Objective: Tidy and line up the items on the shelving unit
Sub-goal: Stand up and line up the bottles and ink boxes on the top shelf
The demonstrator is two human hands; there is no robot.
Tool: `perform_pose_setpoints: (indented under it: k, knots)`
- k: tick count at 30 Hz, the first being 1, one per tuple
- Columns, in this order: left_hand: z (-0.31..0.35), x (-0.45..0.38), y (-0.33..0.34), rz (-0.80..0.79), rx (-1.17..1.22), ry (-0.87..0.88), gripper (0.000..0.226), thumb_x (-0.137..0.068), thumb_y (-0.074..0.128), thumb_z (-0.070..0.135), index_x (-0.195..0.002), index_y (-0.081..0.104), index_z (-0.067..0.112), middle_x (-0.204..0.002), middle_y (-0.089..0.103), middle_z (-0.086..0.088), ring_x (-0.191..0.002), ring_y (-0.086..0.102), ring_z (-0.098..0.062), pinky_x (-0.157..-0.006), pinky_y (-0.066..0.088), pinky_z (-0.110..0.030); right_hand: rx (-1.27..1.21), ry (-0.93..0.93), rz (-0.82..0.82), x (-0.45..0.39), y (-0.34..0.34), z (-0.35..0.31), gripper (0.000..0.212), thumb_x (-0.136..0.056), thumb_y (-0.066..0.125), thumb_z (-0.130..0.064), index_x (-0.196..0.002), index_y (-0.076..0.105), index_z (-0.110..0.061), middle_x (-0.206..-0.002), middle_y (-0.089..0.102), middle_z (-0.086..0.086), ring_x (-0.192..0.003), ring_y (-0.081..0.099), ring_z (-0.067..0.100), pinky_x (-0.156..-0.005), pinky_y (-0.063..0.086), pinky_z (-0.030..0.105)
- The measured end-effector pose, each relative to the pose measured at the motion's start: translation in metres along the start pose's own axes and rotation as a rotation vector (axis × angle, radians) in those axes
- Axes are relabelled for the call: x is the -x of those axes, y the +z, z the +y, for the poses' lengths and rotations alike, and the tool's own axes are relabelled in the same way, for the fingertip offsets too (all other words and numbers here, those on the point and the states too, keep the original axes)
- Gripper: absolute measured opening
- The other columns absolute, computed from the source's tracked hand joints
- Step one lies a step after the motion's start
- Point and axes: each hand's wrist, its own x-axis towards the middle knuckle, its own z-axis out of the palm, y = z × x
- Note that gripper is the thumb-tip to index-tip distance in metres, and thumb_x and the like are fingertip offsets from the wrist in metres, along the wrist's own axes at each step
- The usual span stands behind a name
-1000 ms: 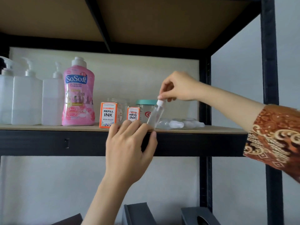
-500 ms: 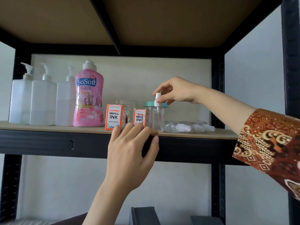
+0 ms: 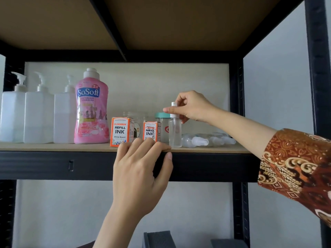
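A small clear spray bottle (image 3: pixel 175 133) stands upright on the shelf board (image 3: pixel 53 147), right of two orange ink boxes (image 3: pixel 122 131) (image 3: pixel 151 131). My right hand (image 3: pixel 191 106) pinches its white cap from above. My left hand (image 3: pixel 141 169) rests on the shelf's front edge, fingers laid over the board and thumb on the black beam. Several more clear spray bottles (image 3: pixel 207 139) lie on their sides to the right. A teal-lidded jar (image 3: pixel 162 122) stands behind the upright bottle.
Three white pump bottles (image 3: pixel 38 115) and a pink SoSoft detergent bottle (image 3: pixel 91 108) stand in a row at the left. Clear jars (image 3: pixel 138 120) sit behind the ink boxes. Black uprights (image 3: pixel 237 104) frame the unit. Grey boxes (image 3: pixel 157 239) stand on the level below.
The spray bottle went from tilted in my right hand to upright on the shelf beside the smaller ink box. My left hand stayed on the shelf edge.
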Motion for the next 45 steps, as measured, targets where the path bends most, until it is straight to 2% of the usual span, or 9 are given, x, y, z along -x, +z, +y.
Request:
perform_pose_setpoints:
  k: [3, 8, 15, 23, 29, 32, 36, 40, 45]
  knots:
    - [0.0, 0.0, 0.0, 0.007, -0.001, 0.002, 0.027, -0.094, 0.042, 0.031, -0.083, 0.063, 0.02, -0.076, 0.058, 0.008, -0.073, 0.052, -0.02, -0.072, 0.038, -0.035, 0.021, 0.012, 0.005, 0.004, -0.002, -0.003, 0.047, -0.072, 0.077, -0.044, -0.093, 0.058, -0.006, -0.078, 0.067, 0.006, -0.061, 0.063, 0.013, -0.055, 0.056, 0.022]
    - [0.0, 0.0, 0.0, -0.009, -0.002, -0.001, 0.027, -0.094, 0.042, 0.031, -0.081, 0.062, 0.019, -0.075, 0.057, 0.008, -0.073, 0.052, -0.022, -0.072, 0.038, -0.037, 0.288, 0.124, -0.164, 0.019, -0.027, -0.009, 0.056, -0.074, 0.068, -0.057, -0.111, 0.054, -0.016, -0.09, 0.068, 0.004, -0.077, 0.069, 0.013, -0.064, 0.058, 0.027]
    - [-0.001, 0.0, -0.002, -0.001, -0.001, 0.003, 0.025, -0.094, 0.042, 0.03, -0.081, 0.06, 0.018, -0.074, 0.055, 0.007, -0.072, 0.05, -0.021, -0.071, 0.036, -0.036, 0.711, 0.161, -0.385, 0.064, -0.041, -0.021, 0.05, -0.073, 0.063, -0.064, -0.098, 0.058, -0.021, -0.07, 0.06, -0.006, -0.064, 0.06, 0.009, -0.06, 0.044, 0.024]
    - [0.001, 0.001, -0.003, -0.016, 0.026, -0.008, 0.024, -0.094, 0.042, 0.03, -0.084, 0.061, 0.018, -0.075, 0.056, 0.008, -0.073, 0.05, -0.021, -0.072, 0.035, -0.035, 0.61, 0.189, -0.283, 0.069, -0.038, -0.013, 0.015, -0.084, 0.068, -0.025, -0.092, 0.062, -0.014, -0.061, 0.064, -0.003, -0.04, 0.052, 0.0, -0.035, 0.034, 0.01]
    - [0.0, 0.001, -0.003, -0.017, 0.031, -0.013, 0.023, -0.093, 0.042, 0.03, -0.084, 0.061, 0.019, -0.075, 0.055, 0.008, -0.074, 0.05, -0.021, -0.072, 0.035, -0.035, 0.506, 0.11, -0.073, 0.043, -0.041, -0.019, 0.017, -0.084, 0.068, -0.027, -0.089, 0.067, -0.011, -0.072, 0.068, 0.007, -0.059, 0.058, 0.014, -0.052, 0.047, 0.021]
    - [0.0, 0.001, -0.003, -0.032, 0.033, -0.019, 0.024, -0.093, 0.042, 0.031, -0.084, 0.061, 0.019, -0.076, 0.056, 0.008, -0.074, 0.051, -0.021, -0.073, 0.035, -0.034, 0.452, 0.102, -0.015, 0.028, -0.035, -0.016, 0.023, -0.086, 0.067, -0.029, -0.091, 0.067, -0.007, -0.073, 0.064, 0.009, -0.066, 0.059, 0.018, -0.052, 0.045, 0.022]
    - [-0.001, 0.001, -0.003, -0.048, 0.031, -0.022, 0.025, -0.093, 0.041, 0.032, -0.085, 0.061, 0.02, -0.077, 0.057, 0.009, -0.075, 0.052, -0.021, -0.073, 0.035, -0.035, 0.4, 0.138, 0.016, 0.009, -0.023, -0.007, 0.029, -0.089, 0.063, -0.035, -0.095, 0.067, -0.006, -0.095, 0.069, 0.015, -0.074, 0.06, 0.02, -0.054, 0.046, 0.024]
    - [-0.001, 0.0, -0.004, -0.044, 0.04, -0.015, 0.023, -0.093, 0.042, 0.032, -0.084, 0.06, 0.021, -0.077, 0.055, 0.011, -0.074, 0.049, -0.018, -0.074, 0.033, -0.032, 0.381, 0.227, -0.028, 0.001, -0.017, -0.002, 0.051, -0.095, 0.044, -0.048, -0.109, 0.063, -0.002, -0.104, 0.067, 0.012, -0.085, 0.065, 0.022, -0.063, 0.051, 0.028]
    - [-0.001, 0.0, -0.004, -0.04, 0.032, -0.011, 0.023, -0.093, 0.041, 0.032, -0.084, 0.059, 0.022, -0.076, 0.054, 0.011, -0.072, 0.048, -0.018, -0.072, 0.033, -0.032, 0.265, 0.344, -0.166, 0.003, -0.026, -0.003, 0.058, -0.099, 0.025, -0.053, -0.119, 0.058, -0.01, -0.101, 0.068, 0.007, -0.088, 0.067, 0.021, -0.078, 0.051, 0.033]
